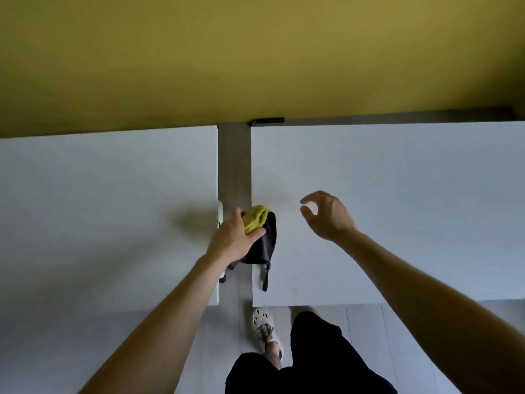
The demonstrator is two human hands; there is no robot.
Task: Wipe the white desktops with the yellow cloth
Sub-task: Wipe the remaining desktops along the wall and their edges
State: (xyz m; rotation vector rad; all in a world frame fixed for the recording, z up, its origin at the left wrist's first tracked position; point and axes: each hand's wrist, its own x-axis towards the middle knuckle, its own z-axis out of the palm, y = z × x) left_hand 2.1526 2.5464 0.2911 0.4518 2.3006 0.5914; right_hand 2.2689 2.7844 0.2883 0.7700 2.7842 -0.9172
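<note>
Two white desktops stand side by side, the left desktop (108, 200) and the right desktop (397, 194), with a narrow gap between them. A bunched yellow cloth (255, 218) pokes out of a black pouch (264, 245) lying at the right desktop's left edge. My left hand (234, 240) grips the cloth and the pouch's top over the gap. My right hand (326, 216) hovers above the right desktop to the right of the pouch, fingers loosely curled and holding nothing.
A yellow-green wall (255, 52) runs behind both desks. A small black strip (267, 120) sits at the right desk's back left corner. Grey floor (234, 166) shows in the gap. My legs and a white shoe (264, 325) are below the desk's front edge.
</note>
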